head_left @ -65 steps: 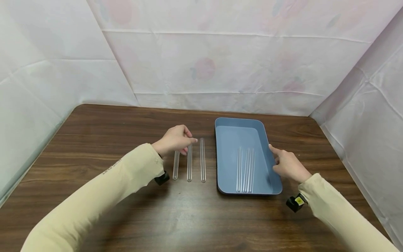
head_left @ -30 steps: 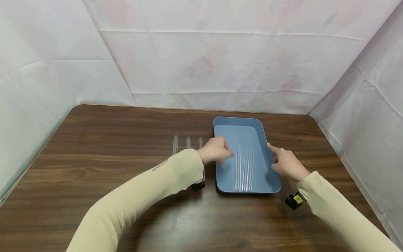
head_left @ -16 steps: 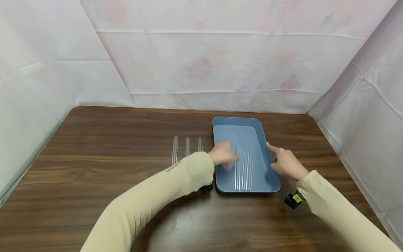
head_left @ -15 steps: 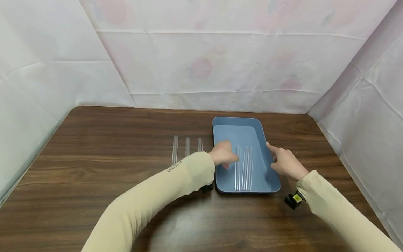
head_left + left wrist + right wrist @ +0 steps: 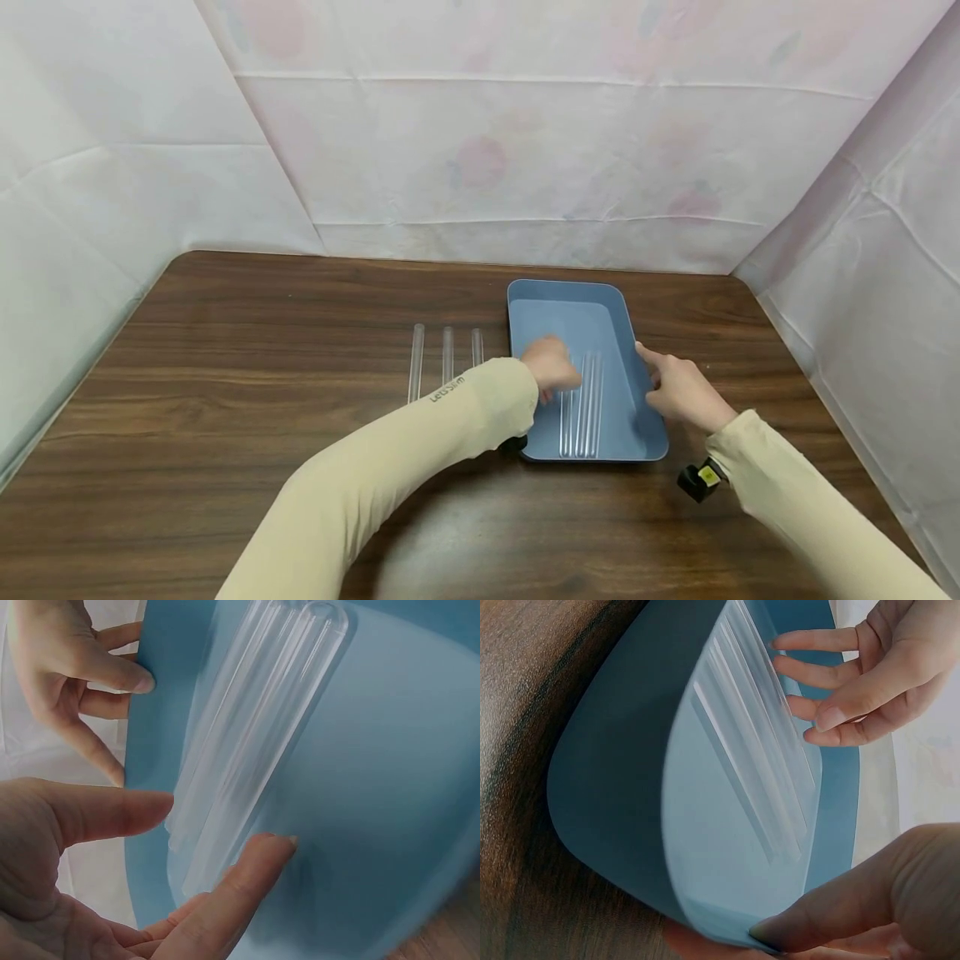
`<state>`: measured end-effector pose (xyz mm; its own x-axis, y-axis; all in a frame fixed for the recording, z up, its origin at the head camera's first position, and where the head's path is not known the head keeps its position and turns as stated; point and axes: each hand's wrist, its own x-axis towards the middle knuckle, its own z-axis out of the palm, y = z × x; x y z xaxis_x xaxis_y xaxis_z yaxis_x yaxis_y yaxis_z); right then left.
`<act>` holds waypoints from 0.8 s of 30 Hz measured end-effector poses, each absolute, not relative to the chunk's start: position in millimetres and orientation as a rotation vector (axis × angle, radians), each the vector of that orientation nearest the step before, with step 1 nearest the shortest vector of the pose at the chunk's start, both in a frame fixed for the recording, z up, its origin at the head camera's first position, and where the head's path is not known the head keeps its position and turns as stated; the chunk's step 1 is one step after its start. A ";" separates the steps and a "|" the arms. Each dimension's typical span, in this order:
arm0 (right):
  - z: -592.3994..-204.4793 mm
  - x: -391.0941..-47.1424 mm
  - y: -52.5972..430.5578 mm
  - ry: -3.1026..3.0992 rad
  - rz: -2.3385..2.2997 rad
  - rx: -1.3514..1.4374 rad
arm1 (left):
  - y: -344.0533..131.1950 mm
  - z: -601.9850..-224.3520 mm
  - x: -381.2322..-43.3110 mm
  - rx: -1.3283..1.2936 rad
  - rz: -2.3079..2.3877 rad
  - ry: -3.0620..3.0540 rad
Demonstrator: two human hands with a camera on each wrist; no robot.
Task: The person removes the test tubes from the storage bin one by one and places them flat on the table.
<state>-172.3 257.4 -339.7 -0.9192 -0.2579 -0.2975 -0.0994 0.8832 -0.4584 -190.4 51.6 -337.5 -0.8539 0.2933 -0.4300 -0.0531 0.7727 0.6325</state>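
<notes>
l hand [image 5: 550, 365] spread over clear tubes [image 5: 584, 408] lying in blue tray [image 5: 564, 318]; r hand [image 5: 684, 392] pinches it at side. tubes prob. light, stiff, slippery, poss. fragile; best pinched gently approx. mid-length.

Left sleeve [image 5: 420, 450] and right sleeve [image 5: 817, 508] long, pale cream-yellow, close-fitting. Small dark lettering [image 5: 447, 389] along left sleeve, seemingly "Lets Slim". Soft creases [image 5: 356, 510] near elbow. Left hand [image 5: 551, 363] and right hand [image 5: 684, 392] bare. Black unit at left wrist [image 5: 513, 444], partly hidden. Black boxy unit at right wrist [image 5: 692, 484], bearing yellow square label [image 5: 708, 476] with dark mark.
</notes>
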 end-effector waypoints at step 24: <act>-338.6 -173.6 256.2 2.716 -0.570 -0.278 | 67.7 -345.6 -190.7 0.238 0.700 2.489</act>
<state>-173.6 256.2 -338.6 -0.9193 -0.2586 -0.2968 -0.1176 0.8999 -0.4200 -190.7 67.7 -345.6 -0.8393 0.3031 -0.4514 0.0233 0.8495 0.5271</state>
